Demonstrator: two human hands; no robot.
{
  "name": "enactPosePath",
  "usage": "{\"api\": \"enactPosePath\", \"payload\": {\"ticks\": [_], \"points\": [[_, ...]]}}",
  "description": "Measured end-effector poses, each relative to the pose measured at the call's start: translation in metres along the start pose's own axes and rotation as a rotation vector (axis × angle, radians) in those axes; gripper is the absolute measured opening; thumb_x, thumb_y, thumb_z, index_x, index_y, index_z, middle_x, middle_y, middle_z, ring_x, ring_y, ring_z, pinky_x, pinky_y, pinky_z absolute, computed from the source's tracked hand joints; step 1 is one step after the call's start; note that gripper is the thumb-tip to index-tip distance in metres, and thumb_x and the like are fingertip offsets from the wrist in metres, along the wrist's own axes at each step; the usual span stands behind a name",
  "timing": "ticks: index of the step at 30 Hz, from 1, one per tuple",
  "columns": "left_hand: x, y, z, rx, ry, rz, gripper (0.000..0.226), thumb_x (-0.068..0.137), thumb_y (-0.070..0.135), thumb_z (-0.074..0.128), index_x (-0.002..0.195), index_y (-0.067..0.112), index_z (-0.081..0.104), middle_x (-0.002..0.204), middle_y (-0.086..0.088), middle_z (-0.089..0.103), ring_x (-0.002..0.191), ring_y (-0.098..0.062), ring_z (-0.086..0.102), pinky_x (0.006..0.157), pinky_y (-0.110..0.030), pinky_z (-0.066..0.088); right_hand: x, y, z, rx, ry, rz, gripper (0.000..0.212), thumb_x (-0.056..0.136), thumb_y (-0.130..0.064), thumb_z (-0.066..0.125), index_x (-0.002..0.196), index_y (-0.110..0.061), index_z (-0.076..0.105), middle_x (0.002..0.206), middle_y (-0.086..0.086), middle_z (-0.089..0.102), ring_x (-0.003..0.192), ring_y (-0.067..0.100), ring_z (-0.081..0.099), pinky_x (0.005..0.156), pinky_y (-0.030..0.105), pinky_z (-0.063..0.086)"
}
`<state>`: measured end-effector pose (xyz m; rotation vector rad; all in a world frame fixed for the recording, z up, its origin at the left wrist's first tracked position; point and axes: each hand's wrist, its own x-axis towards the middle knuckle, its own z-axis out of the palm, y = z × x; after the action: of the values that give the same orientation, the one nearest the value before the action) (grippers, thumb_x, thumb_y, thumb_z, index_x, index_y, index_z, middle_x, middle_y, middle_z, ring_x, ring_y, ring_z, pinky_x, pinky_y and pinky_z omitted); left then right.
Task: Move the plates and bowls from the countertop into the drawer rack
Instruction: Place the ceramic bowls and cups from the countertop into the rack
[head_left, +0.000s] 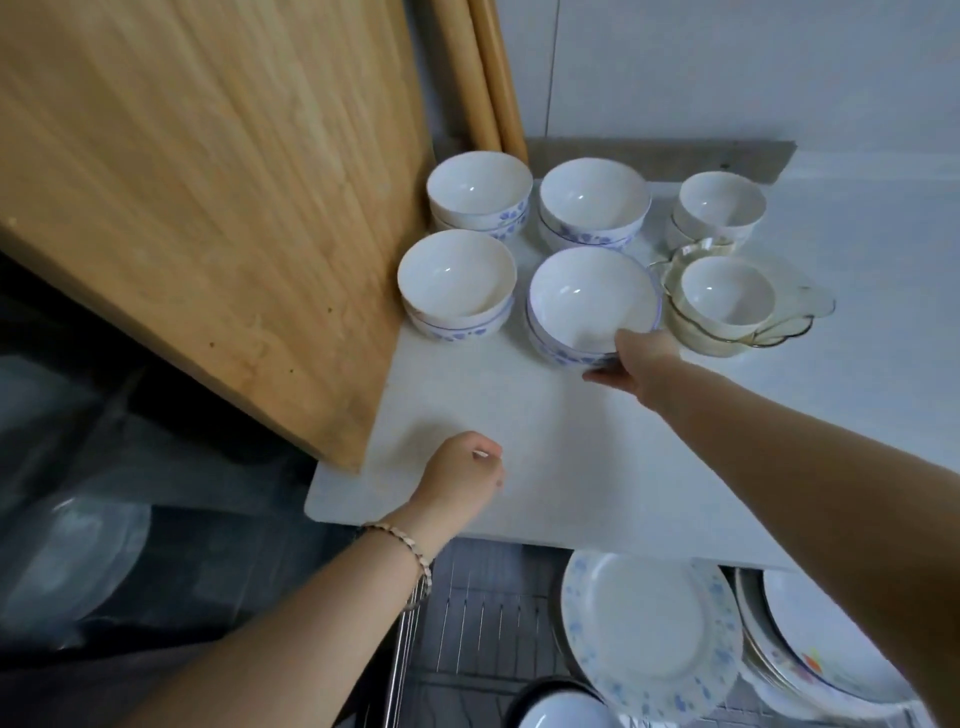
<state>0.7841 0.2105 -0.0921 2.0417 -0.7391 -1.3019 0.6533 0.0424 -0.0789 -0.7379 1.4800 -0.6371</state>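
Several small stacks of white bowls with blue flower prints stand at the back of the white countertop (519, 426). My right hand (631, 358) grips the near rim of the front middle bowl stack (587, 301). My left hand (462, 475), fingers loosely curled and holding nothing, hovers over the counter's front left part. Below the counter edge, the wire drawer rack (483, 623) holds upright plates, among them a blue-speckled plate (649, 634) and a plate with a colourful print (831, 644).
A large wooden board (208, 208) leans on the left, close to the left bowl stacks (457, 280). A glass dish (779, 332) with a small white bowl (724, 296) inside sits right of my right hand. A glass lid (72, 561) lies at lower left.
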Motion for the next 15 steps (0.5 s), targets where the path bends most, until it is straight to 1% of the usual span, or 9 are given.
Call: {"api": "enactPosePath", "payload": {"ticks": [2,3,5,6,8,10,13,14,15], "points": [[-0.011,0.010,0.010,-0.176,-0.003,-0.047,0.017,0.093,0.007,0.045,0.106,0.011,0.056,0.094,-0.008,0.060,0.064,-0.013,0.059,0.055,-0.022,0.046,-0.020,0.013,-0.021,-0.058,-0.009,-0.012,0.037,0.090,-0.002,0.040,0.127,-0.001,0.041,0.082,0.013,0.054,0.058,0.032,0.058,0.046,0.041,0.055],[-0.018,0.018,0.016,-0.263,-0.015,-0.070,0.026,0.094,0.014,0.048,0.120,0.011,0.052,0.105,-0.009,0.056,0.068,-0.016,0.060,0.058,-0.026,0.048,-0.032,0.022,-0.034,-0.087,-0.026,-0.011,0.036,0.090,-0.001,0.041,0.125,0.002,0.043,0.078,0.013,0.053,0.059,0.032,0.059,0.051,0.043,0.058],[-0.035,0.033,0.031,-0.377,-0.090,-0.111,0.049,0.095,0.029,0.050,0.140,0.022,0.034,0.119,-0.004,0.046,0.087,-0.027,0.062,0.063,-0.032,0.051,-0.060,0.037,-0.067,-0.134,-0.063,0.005,0.034,0.089,0.000,0.042,0.122,0.004,0.046,0.079,0.013,0.056,0.062,0.031,0.061,0.059,0.043,0.060],[-0.046,0.039,0.041,-0.390,-0.146,-0.117,0.055,0.094,0.034,0.050,0.143,0.030,0.026,0.122,0.000,0.044,0.097,-0.032,0.062,0.065,-0.035,0.053,-0.075,0.044,-0.085,-0.152,-0.082,0.017,0.032,0.089,0.001,0.042,0.121,0.003,0.048,0.081,0.013,0.058,0.063,0.030,0.062,0.059,0.041,0.061],[-0.069,0.046,0.065,-0.332,-0.242,-0.080,0.049,0.093,0.032,0.051,0.137,0.038,0.027,0.121,0.004,0.049,0.099,-0.036,0.063,0.064,-0.042,0.056,-0.106,0.054,-0.123,-0.185,-0.122,0.033,0.029,0.089,0.003,0.040,0.116,-0.001,0.051,0.084,0.013,0.062,0.063,0.027,0.064,0.053,0.034,0.061],[-0.092,0.045,0.095,-0.218,-0.269,-0.024,0.045,0.091,0.012,0.052,0.122,0.039,0.033,0.106,0.003,0.056,0.079,-0.034,0.066,0.065,-0.046,0.057,-0.132,0.067,-0.169,-0.237,-0.163,0.032,0.031,0.089,0.005,0.039,0.115,-0.004,0.052,0.088,0.015,0.064,0.062,0.025,0.065,0.053,0.033,0.061],[-0.123,0.031,0.152,-0.172,-0.306,-0.018,0.058,0.084,-0.009,0.040,0.119,0.037,0.032,0.097,0.007,0.052,0.066,-0.023,0.060,0.057,-0.040,0.059,-0.152,0.090,-0.242,-0.420,-0.181,0.051,0.035,0.086,0.001,0.045,0.118,-0.013,0.052,0.082,0.019,0.066,0.062,0.030,0.065,0.074,0.054,0.057],[-0.133,0.026,0.172,-0.178,-0.327,-0.035,0.060,0.083,-0.011,0.039,0.119,0.036,0.032,0.098,0.008,0.051,0.066,-0.021,0.060,0.054,-0.037,0.058,-0.155,0.098,-0.265,-0.466,-0.182,0.071,0.036,0.085,-0.001,0.047,0.117,-0.017,0.051,0.080,0.017,0.066,0.062,0.028,0.064,0.075,0.052,0.058],[-0.141,0.020,0.194,-0.177,-0.348,-0.058,0.060,0.083,-0.011,0.038,0.119,0.036,0.032,0.098,0.009,0.051,0.067,-0.020,0.060,0.054,-0.036,0.058,-0.156,0.106,-0.289,-0.488,-0.182,0.099,0.035,0.085,-0.003,0.049,0.115,-0.020,0.050,0.078,0.012,0.066,0.061,0.024,0.064,0.069,0.044,0.061]]}}
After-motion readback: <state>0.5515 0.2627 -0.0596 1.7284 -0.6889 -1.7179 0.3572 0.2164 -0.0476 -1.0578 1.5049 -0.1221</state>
